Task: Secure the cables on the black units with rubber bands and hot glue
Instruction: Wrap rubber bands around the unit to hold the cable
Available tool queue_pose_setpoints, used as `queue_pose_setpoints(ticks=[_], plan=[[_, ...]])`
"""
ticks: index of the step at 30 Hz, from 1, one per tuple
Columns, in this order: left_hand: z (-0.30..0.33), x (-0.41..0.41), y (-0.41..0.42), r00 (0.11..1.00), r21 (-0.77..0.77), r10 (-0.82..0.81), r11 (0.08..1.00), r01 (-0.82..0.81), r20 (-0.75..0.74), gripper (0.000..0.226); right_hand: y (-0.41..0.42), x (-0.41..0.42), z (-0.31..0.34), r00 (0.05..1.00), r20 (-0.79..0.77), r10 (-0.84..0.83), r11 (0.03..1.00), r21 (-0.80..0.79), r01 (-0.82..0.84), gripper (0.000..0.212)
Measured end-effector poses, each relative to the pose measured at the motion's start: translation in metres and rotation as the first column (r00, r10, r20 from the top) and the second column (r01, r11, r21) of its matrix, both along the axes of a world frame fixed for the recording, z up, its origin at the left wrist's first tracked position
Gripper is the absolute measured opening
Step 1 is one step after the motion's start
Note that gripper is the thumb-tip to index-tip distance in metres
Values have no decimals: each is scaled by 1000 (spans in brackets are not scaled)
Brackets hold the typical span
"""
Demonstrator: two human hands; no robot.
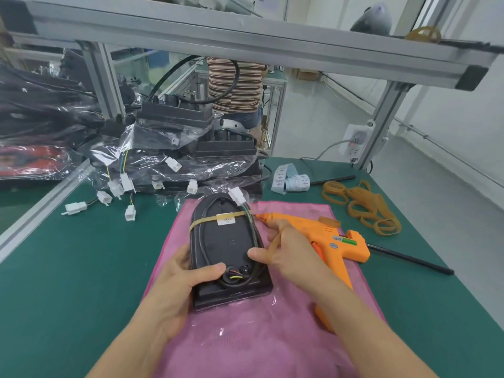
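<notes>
Our left grip [188,274] clamps the near left edge of the black unit [229,252], which lies in a clear plastic bag [245,323] on the pink cloth [245,347] on the worktop [68,268], its cable [203,227] already under one rubber band [201,221]. Our right grip [286,252] pinches a second rubber band [274,245] at the unit's right edge, with the glue gun [330,241] just beyond it. Loose rubber bands [362,205] lie farther right; bagged units [191,148] crowd the far side.

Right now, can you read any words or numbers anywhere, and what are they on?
None can be read.
White label on the black unit: print too small.
Green and blue stickers on the orange glue gun: blurred.
Roll of white labels: print too small.
</notes>
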State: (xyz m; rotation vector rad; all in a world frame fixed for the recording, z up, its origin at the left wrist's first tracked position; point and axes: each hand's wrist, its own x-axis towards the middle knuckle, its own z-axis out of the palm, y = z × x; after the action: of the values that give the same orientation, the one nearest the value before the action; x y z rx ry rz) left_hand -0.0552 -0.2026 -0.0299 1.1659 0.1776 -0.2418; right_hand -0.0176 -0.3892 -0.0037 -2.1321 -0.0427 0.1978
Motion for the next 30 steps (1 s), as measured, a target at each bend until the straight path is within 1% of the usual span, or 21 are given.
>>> queue_pose_setpoints(ticks=[1,2,3,4,6,8,10,11,13,14,15,16,17,18,19,20,22,23,26,28,30], plan=[[-2,-1,0,1000,-2,6,1000,-6,7,61,-2,0,0,995,-95,8,1000,-9,-9,31],[-3,-2,1,1000,-1,8,1000,-8,19,62,-3,-1,1,983,-184,22,999,-39,-30,25],[-4,-3,2,999,1,7,1000,-7,32,65,-4,-2,3,967,-250,44,997,-54,-60,33],[-4,-3,4,999,5,-4,1000,4,47,67,-6,-3,4,946,-318,58,997,-30,-71,35],[-7,-4,9,996,-12,-57,998,58,73,76,-6,-7,7,893,-437,109,986,163,-41,31],[-5,-3,11,990,-56,-105,992,111,94,75,-7,-12,7,840,-518,163,912,405,72,28],[4,-1,11,981,-51,-121,990,129,150,78,-6,-13,6,835,-516,192,797,578,173,35],[10,1,10,977,-28,-102,994,109,188,83,-5,-15,6,845,-495,205,749,635,190,38],[22,6,9,971,-4,11,1000,-10,238,87,-2,-18,11,867,-457,199,693,692,205,43],[28,6,8,960,49,112,990,-129,257,86,0,-19,13,882,-442,163,680,698,225,44],[34,3,6,915,169,236,938,-303,328,82,1,-18,13,895,-431,118,663,705,252,44],[39,-2,0,816,317,301,812,-490,493,71,3,-16,15,909,-412,61,644,712,279,44],[42,-8,-9,693,406,245,662,-630,678,53,5,-15,16,922,-387,18,625,724,292,42],[44,-16,-24,596,423,123,592,-686,793,36,7,-15,20,930,-366,-30,617,725,305,36],[43,-23,-41,544,437,6,586,-682,839,25,9,-15,21,941,-334,-61,625,723,297,25],[41,-29,-57,531,466,-85,607,-644,843,19,11,-17,24,950,-307,-58,629,728,274,12],[37,-33,-81,547,503,-136,614,-608,826,19,12,-19,24,963,-265,-50,602,761,241,39],[35,-32,-87,562,515,-128,601,-611,817,18,12,-19,23,965,-256,-58,571,785,242,45],[31,-28,-94,614,560,-126,578,-593,779,26,14,-21,23,948,-279,-152,507,801,317,45],[30,-26,-92,625,597,-145,517,-613,767,21,16,-24,23,938,-294,-183,494,797,347,43],[33,-24,-88,619,621,-164,426,-658,768,9,20,-26,22,930,-311,-195,463,807,367,38]])
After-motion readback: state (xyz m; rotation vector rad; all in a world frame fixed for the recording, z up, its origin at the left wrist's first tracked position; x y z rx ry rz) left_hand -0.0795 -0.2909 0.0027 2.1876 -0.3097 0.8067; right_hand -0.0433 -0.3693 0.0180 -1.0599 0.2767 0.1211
